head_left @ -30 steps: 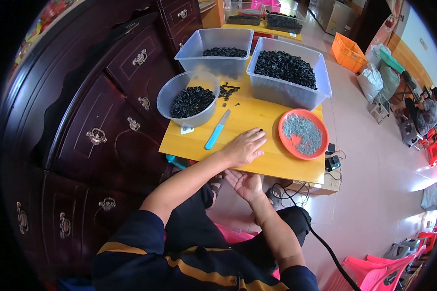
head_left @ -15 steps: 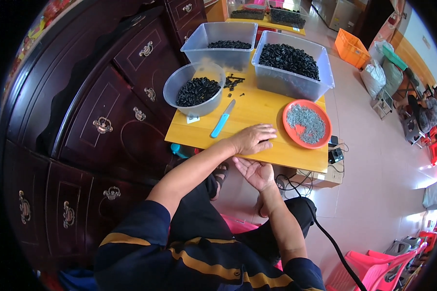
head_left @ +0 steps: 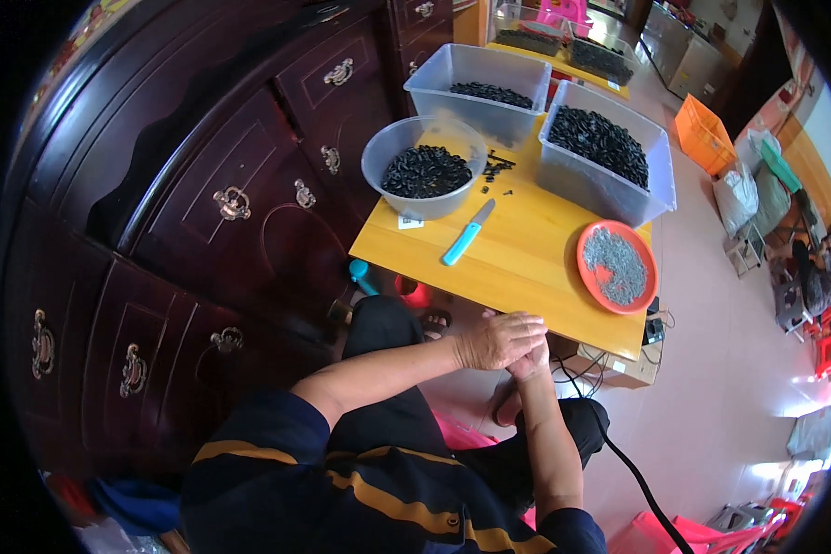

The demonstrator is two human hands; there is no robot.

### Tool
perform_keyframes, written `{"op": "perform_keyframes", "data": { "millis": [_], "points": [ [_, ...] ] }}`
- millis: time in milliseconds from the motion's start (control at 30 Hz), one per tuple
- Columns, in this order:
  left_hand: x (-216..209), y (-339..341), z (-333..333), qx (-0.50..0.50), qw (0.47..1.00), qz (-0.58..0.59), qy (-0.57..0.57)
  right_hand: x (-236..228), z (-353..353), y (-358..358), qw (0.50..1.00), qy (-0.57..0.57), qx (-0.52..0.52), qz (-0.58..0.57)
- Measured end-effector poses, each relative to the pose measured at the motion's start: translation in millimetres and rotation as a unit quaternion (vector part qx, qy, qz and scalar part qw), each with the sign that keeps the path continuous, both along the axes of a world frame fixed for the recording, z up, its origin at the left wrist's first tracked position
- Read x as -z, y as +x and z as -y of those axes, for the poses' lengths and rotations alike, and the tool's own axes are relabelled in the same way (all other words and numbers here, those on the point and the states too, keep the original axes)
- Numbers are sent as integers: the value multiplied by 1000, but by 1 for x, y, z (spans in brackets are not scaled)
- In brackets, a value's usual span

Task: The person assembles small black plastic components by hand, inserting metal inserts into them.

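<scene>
While the left hand (head_left: 502, 342) lies over the right hand (head_left: 530, 366) at the near edge of the yellow tabletop (head_left: 526, 272), the step in hand looks like cupping the palms together, perhaps around something small. The left fingers are close together and slightly bent; the right hand is largely covered, so how far it is open, and whether either hand has hold of anything, I cannot tell. The next move seems to call for parting the palms carefully, away from the edge. Directly in front of the hands, the tabletop is smooth and glossy. On it, the turquoise-handled knife (head_left: 470, 232) lies aslant, blade pointing away, and near the right side sits the orange-red dish (head_left: 623, 308) of thin grey metal pieces (head_left: 621, 265). Farther back, the round translucent tub (head_left: 376, 175) holds small black pieces (head_left: 427, 173).
</scene>
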State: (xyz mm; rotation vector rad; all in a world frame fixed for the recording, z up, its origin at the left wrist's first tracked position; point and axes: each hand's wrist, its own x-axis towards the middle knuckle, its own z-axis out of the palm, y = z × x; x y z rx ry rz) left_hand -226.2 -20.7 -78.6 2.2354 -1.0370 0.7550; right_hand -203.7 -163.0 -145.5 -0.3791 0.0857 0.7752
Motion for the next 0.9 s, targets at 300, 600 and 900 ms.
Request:
{"op": "perform_keyframes", "data": {
  "millis": [300, 600, 900],
  "points": [
    [-7, -13, -13, 49, 989, -70, -125, -22, -4, -34, 988, -16, 41, -148],
    [-53, -4, -57, -53, 926, -119, -355, -135, -20, 14, 983, 39, 153, -95],
    [-63, 0, -57, -9, 949, -85, -304, -220, -168, 160, 984, -24, 15, 174]
  ]
}}
